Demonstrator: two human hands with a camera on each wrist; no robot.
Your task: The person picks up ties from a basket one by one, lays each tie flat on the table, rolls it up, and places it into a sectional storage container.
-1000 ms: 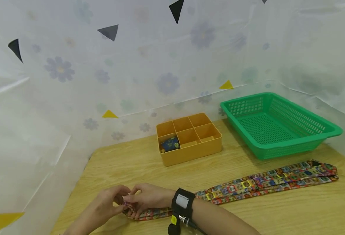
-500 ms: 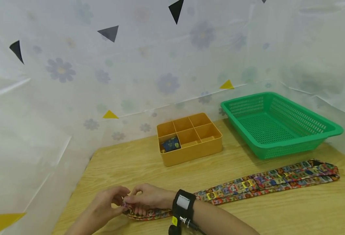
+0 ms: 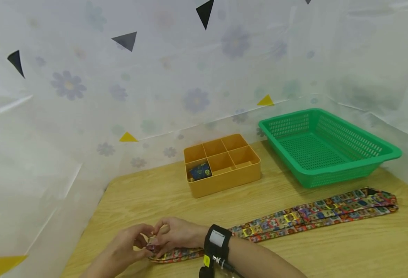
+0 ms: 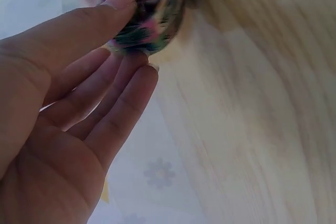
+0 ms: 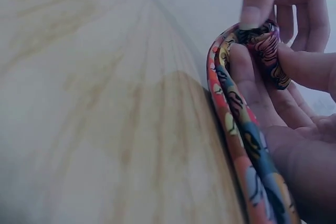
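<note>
A long patterned tie (image 3: 329, 210) lies across the wooden table (image 3: 176, 197), its near end curled into a small roll (image 3: 153, 247). Both hands meet at that roll near the table's front left. My left hand (image 3: 144, 247) pinches the roll between thumb and fingers; in the left wrist view the roll (image 4: 152, 24) sits under the thumb of the left hand (image 4: 137, 34). My right hand (image 3: 162, 241), with a black wrist device (image 3: 217, 239), holds the tie (image 5: 236, 124) across its fingers with the thumb on the roll (image 5: 262, 45).
A yellow divided box (image 3: 224, 181) stands mid-table with a blue rolled item (image 3: 200, 171) in its front-left compartment. A green mesh basket (image 3: 329, 154) sits at the back right. A flowered plastic sheet (image 3: 85, 116) walls the table at the back and left.
The fingers have worked the tie's near end a little further into a roll. Both hands stay at the same spot near the front edge.
</note>
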